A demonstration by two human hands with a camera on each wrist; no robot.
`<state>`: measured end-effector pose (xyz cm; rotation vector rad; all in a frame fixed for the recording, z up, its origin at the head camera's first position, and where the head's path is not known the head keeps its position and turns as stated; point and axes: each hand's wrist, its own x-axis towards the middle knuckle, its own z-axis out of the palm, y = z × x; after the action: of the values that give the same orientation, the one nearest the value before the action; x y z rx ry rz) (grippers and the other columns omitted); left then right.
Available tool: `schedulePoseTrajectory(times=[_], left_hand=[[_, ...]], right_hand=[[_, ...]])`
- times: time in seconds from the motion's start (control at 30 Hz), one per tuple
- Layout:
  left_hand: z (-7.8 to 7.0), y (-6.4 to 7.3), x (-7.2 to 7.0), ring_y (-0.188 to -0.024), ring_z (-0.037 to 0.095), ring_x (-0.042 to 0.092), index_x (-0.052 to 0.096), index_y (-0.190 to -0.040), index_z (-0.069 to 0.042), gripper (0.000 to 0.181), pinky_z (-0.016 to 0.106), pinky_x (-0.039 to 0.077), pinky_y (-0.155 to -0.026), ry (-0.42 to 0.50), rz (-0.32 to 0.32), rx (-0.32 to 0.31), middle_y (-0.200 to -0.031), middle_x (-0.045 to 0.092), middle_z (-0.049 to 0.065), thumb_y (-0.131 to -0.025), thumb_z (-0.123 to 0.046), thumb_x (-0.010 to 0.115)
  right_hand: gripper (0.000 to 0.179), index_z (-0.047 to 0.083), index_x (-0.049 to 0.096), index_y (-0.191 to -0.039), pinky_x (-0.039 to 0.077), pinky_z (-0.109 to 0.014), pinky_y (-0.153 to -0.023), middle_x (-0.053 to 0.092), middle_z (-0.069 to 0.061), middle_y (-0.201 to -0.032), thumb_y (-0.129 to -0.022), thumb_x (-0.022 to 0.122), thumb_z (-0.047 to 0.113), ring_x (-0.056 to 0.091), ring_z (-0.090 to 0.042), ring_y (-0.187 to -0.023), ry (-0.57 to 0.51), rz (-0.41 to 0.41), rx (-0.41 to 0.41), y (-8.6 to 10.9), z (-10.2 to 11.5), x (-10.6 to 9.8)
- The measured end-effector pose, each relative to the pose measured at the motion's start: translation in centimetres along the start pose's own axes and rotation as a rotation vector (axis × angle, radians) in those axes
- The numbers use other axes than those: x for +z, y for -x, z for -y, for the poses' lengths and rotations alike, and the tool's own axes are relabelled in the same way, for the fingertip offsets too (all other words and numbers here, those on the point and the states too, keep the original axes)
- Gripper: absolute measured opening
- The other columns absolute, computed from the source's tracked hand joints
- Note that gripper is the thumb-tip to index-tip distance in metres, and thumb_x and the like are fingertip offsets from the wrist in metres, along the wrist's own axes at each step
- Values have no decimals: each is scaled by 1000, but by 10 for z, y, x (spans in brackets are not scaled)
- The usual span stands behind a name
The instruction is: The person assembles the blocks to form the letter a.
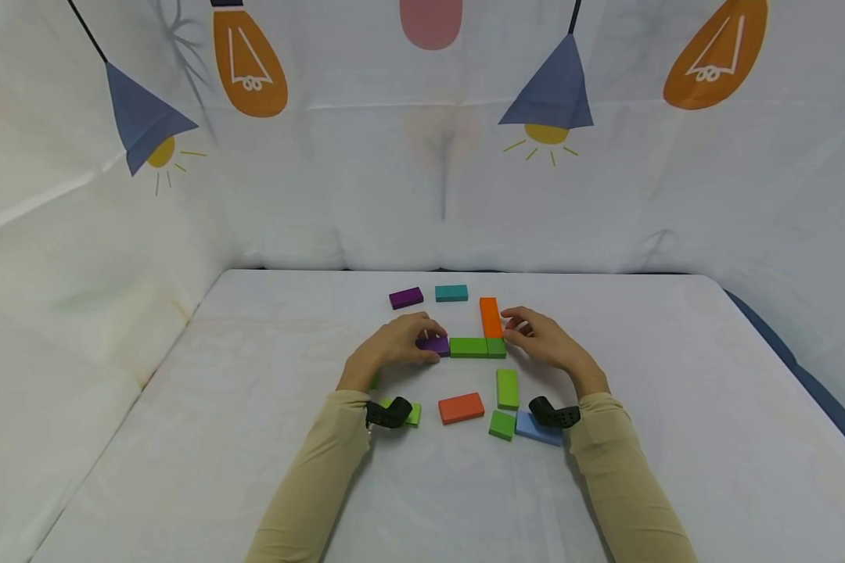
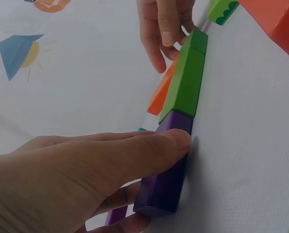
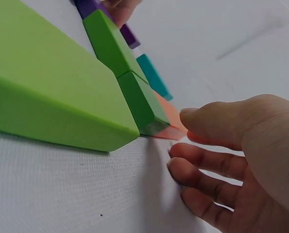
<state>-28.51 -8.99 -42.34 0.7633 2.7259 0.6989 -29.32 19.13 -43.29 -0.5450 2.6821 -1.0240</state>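
Purple and smooth-faced, the oblong block (image 2: 164, 182) lies directly under the left hand (image 1: 397, 340), which pinches it with the thumb on the near side and fingers on the far side. Its long axis runs left to right across the white table (image 1: 676, 336), and its right end meets the longer green rectangular block (image 1: 468, 348); a short green block (image 1: 496, 349) continues that line. Away from the person, a bright orange oblong block (image 1: 490, 317) lies square to the row, its near end against the row's far side, by the short block. The right hand (image 1: 545, 340) is the nearer one to that orange piece, just to its right, with fingers loosely bent, a moderate gap between thumb and fingers, and nothing held; whether the thumb touches the orange, I cannot tell. No brand, label or lettering can be read anywhere: the white backdrop cloth (image 1: 444, 180) bears only printed lamps and bulbs, and one light-green block (image 2: 219, 8) shows dark-green scallops on its end.
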Motion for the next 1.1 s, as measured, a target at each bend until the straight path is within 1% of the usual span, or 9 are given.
schedulePoseTrajectory(times=[0.2,0.43,0.67,0.77,0.83,1.0,1.1], left_hand=[[1,0,0,-103,17,57,64,-121,-16,38,33,48,-93,11,3,3,-110,60,2,-84,-23,72],[1,0,-1,-104,19,57,64,-121,-14,39,34,48,-93,5,10,22,-110,60,4,-84,-22,72],[0,2,-1,-103,19,57,64,-121,-14,39,34,48,-93,20,3,16,-109,60,3,-84,-22,73],[1,4,-2,-103,18,57,64,-121,-15,40,34,48,-93,26,0,12,-109,60,3,-83,-24,73],[2,4,-3,-103,18,57,64,-121,-16,40,33,48,-93,25,1,22,-108,60,3,-83,-25,73],[3,2,-3,-98,15,54,64,-121,-15,38,29,47,-88,16,12,52,-109,61,3,-86,-30,69],[2,1,-4,-98,15,54,64,-121,-15,36,30,47,-87,2,-18,45,-111,61,3,-91,-33,62]], right_hand=[[43,5,44,-136,49,-44,-90,57,-17,-117,-97,52,21,56,-30,-105,2,2,16,0,1,0],[43,5,44,-136,49,-45,-90,57,-17,-116,-97,51,21,56,-31,-105,3,3,21,0,2,0],[42,4,45,-135,49,-44,-89,57,-18,-115,-96,52,19,57,-31,-104,0,-4,6,1,2,0],[43,5,45,-136,49,-45,-90,57,-18,-116,-97,52,20,56,-32,-105,-1,-4,5,0,2,1],[43,6,44,-136,48,-46,-91,57,-18,-117,-97,51,21,56,-33,-107,-2,-2,13,-1,2,2],[45,6,42,-138,46,-49,-95,54,-20,-122,-97,50,23,53,-36,-113,-25,-11,44,-1,3,1],[48,5,39,-140,45,-51,-95,51,-21,-128,-98,50,24,50,-37,-116,-56,-30,54,-2,4,1]])
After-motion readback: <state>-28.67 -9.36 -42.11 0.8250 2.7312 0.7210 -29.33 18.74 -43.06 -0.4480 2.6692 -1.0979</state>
